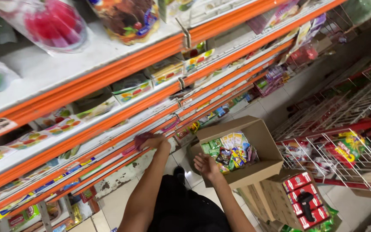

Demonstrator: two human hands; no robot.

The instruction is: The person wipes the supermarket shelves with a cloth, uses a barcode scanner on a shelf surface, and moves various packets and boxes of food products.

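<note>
The left hand (152, 141) reaches to a low orange shelf (108, 129), fingers closed on a small dark-red packet (141, 138). The right hand (205, 165) rests at the cardboard box (260, 133) of bright sachets (230, 150) on the floor, fingers loosely curled, holding nothing that shows.

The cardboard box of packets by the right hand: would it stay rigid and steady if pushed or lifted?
The box looks like thin cardboard with open flaps, so it would probably flex. It holds only small packets, so is likely light. It seems perched on other cartons, so a push from the right hand might tip it.
</note>
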